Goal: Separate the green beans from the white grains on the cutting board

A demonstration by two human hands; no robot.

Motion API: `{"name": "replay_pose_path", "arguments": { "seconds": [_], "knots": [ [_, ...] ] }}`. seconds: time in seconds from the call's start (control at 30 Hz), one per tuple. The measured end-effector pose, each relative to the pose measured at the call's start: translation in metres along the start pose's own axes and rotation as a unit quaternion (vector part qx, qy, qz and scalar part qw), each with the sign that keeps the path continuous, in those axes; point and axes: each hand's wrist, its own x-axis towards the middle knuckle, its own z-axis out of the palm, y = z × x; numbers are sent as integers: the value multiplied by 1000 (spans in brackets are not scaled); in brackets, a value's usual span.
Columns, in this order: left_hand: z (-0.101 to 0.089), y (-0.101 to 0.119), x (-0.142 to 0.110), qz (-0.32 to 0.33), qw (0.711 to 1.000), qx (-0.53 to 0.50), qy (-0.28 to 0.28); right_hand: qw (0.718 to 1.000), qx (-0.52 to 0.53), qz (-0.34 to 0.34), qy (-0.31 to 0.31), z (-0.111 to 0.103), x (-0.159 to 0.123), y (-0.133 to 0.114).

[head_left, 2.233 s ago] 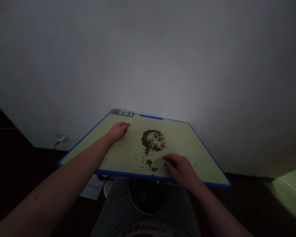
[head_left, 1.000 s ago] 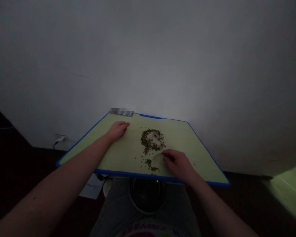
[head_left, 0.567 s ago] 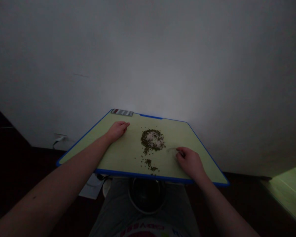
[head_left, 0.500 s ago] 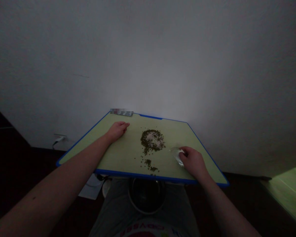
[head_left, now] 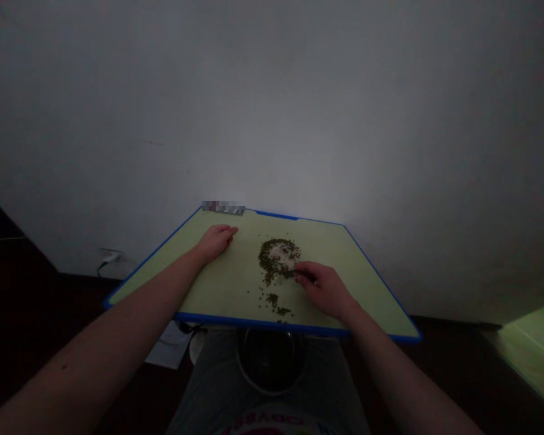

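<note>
On the pale green board with a blue rim (head_left: pixel 344 254) lies a pile of small dark green beans (head_left: pixel 266 257), mung beans by their look, with white grains (head_left: pixel 278 251) like rice over its middle. My right hand (head_left: pixel 324 290) is at the pile's right edge, its fingers pinched round a thin, dark-looking utensil (head_left: pixel 310 277). The utensil's tip reaches the grains; its exact kind is unclear. My left hand (head_left: pixel 215 240) rests on the board left of the pile, fingers curled in, with nothing visible in them.
Loose beans (head_left: pixel 272 299) are scattered towards the near edge. A dark round pot (head_left: pixel 271 362) sits on my lap below that edge. A flat, blurred-out object (head_left: pixel 223 208) lies at the far left corner. The wall (head_left: pixel 272 121) stands right behind the board.
My right hand has moved left to the pile from the right of it. The shiny, clear-looking shape at its fingers now appears as something thin and dark. My left hand stays put.
</note>
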Motion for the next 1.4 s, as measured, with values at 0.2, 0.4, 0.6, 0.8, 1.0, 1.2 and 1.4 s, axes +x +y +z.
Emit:
{"name": "replay_pose_path", "arguments": {
  "seconds": [0.2,0.4,0.6,0.8,1.0,1.2,1.4],
  "knots": [
    [-1,0,0,-1,1000,-17,-3,998,-48,-47,2,12,15,-8],
    [-2,9,-6,-8,1000,-10,-6,997,-70,-35,-5,13,14,5],
    [-1,7,-5,-2,1000,-16,-5,997,-65,-33,-26,12,11,4],
    [-2,5,-3,6,1000,-1,-5,997,-57,-36,-40,9,10,-3],
    [-1,-4,2,13,1000,-14,-8,997,-48,-35,-49,12,14,-1],
    [-1,-1,0,4,1000,-15,-10,997,-34,-19,-74,17,19,2],
    [-2,1,-1,7,1000,-6,-12,996,-17,-21,-82,18,21,-6]
  ]
}}
